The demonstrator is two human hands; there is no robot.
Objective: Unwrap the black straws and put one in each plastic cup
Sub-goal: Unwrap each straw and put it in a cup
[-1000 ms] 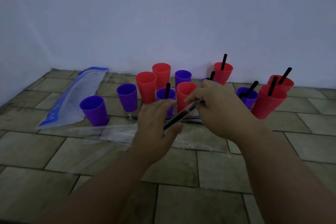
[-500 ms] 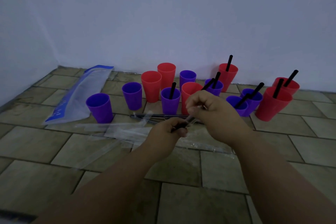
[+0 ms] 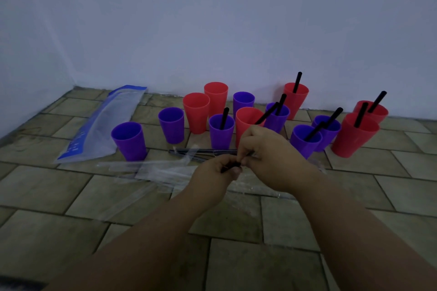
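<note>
Both hands hold one black straw in front of the cups. My left hand pinches its lower end and the clear wrapper. My right hand grips its middle, and the bare upper end sticks up past a red cup. Several red and purple cups stand along the wall. Several on the right carry a straw, such as a purple cup and a red cup. The purple cups on the left are empty. More wrapped straws lie on the floor behind my hands.
Empty clear wrappers are strewn on the tiled floor left of and under my hands. A blue and clear plastic bag lies at the left by the wall. The wall stands close behind the cups.
My hands drew together and sank lower. The straw's upper end has come out of its wrapper and now points up over the red cup.
</note>
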